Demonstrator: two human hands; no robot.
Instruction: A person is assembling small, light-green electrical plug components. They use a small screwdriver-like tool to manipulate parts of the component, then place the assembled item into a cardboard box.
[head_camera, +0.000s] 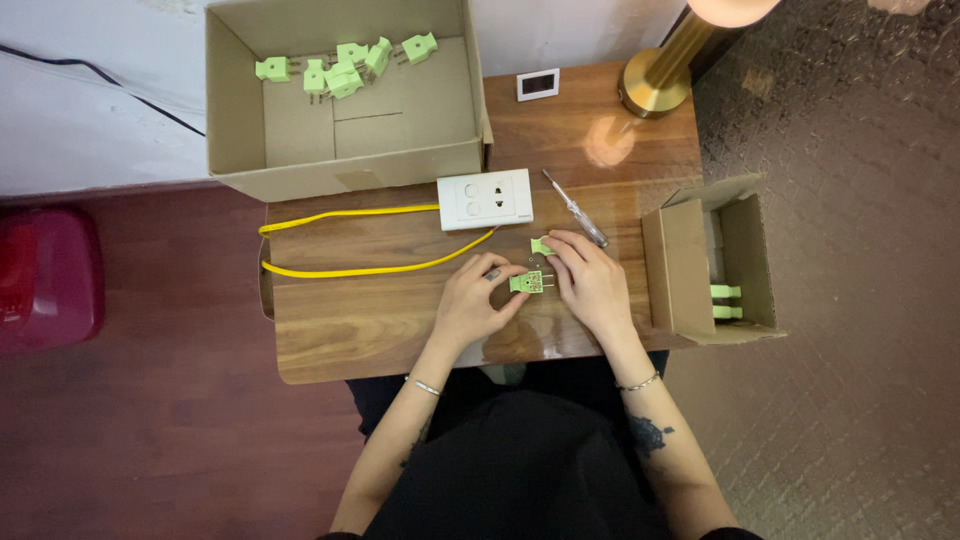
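Nearest the camera, a dark-clothed lap is seen at the edge of a wooden table (340, 330), and both forearms are stretched over it. A green plug body (526, 283) with metal prongs is pinched at the fingertips of the left hand (472, 305), close above the tabletop. A smaller green plug piece (541, 244) is touched by the fingertips of the right hand (590, 282), whose fingers are curled down; whether it is gripped or only touched cannot be told. Just beyond the hands, a white wall socket plate (485, 199) is laid flat, with a yellow cable (350, 270) looped to its left and a screwdriver (576, 208) to its right. At the far left, a large open cardboard box (345, 160) is stood, and a cluster of green plugs (345, 68) is gathered along its back wall. At the right edge, a small cardboard box (680, 270) is set open, and two green pieces (726, 301) are seen inside. A brass lamp base (655, 85) is placed at the far corner.
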